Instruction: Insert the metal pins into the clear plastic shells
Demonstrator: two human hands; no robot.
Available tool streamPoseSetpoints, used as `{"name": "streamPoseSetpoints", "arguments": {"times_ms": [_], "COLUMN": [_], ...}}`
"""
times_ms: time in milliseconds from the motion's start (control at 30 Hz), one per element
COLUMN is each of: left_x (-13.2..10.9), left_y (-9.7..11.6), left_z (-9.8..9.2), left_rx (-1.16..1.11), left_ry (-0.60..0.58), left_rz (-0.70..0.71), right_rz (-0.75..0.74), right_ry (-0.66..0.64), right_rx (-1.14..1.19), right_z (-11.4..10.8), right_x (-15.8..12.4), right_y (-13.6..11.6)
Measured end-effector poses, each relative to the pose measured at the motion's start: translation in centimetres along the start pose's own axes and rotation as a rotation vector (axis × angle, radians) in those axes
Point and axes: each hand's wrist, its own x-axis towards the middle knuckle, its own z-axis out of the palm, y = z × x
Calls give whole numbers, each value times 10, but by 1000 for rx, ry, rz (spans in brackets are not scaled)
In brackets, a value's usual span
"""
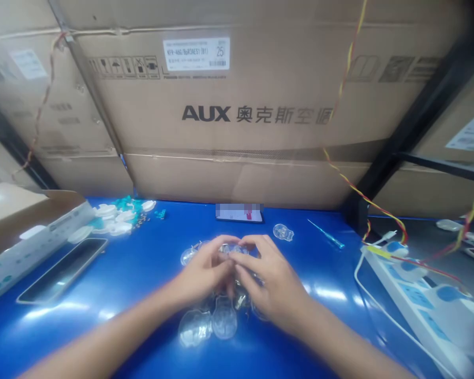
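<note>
My left hand [205, 271] and my right hand [270, 281] meet at the middle of the blue table [142, 273], fingertips pinched together on a small clear plastic piece [234, 248]. Several more clear plastic pieces [207, 323] lie in a pile under and just in front of my hands. One clear piece [283, 232] lies apart, beyond my right hand. What exactly sits between my fingertips is mostly hidden.
A phone [63, 269] lies at the left beside an open cardboard box [31, 231]. White and teal parts [118, 216] sit at the back left. A teal screwdriver [327, 235], a white power strip [418, 295] with cables and big cardboard boxes [237, 116] surround the table.
</note>
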Motion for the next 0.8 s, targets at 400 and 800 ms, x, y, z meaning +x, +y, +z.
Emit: {"name": "streamPoseSetpoints", "arguments": {"times_ms": [400, 800], "left_x": [0, -1], "left_y": [2, 1], "left_z": [2, 2], "left_rx": [-110, -125], "left_ry": [-78, -88], "left_rz": [-36, -66], "right_rz": [310, 375], "right_ry": [-4, -26], "right_rx": [226, 286], "right_z": [-6, -1], "right_x": [8, 6], "right_y": [7, 5]}}
